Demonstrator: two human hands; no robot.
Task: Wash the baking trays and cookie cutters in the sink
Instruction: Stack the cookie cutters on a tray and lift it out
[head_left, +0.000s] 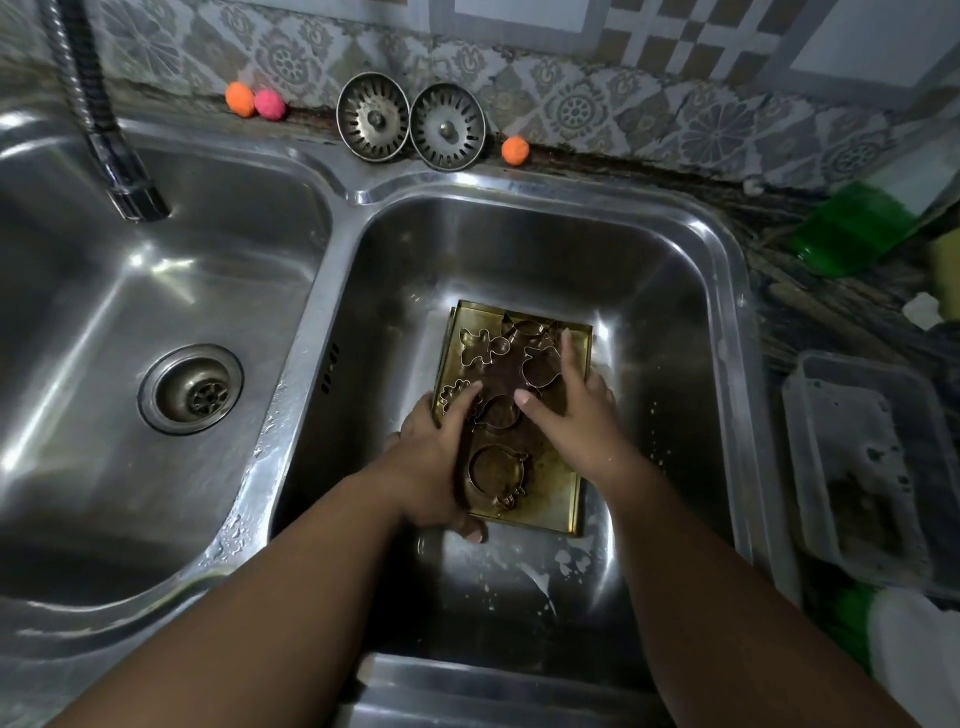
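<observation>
Down in your right basin (519, 249), brown-stained gold tray (558, 493) loaded with metal cutters (506, 500), your left hand (436, 462) and right hand (579, 426) gripping its side edges.

Two metal strainers (373, 117) against the tiled wall (571, 104) — orange ball (515, 150) just beside
</observation>
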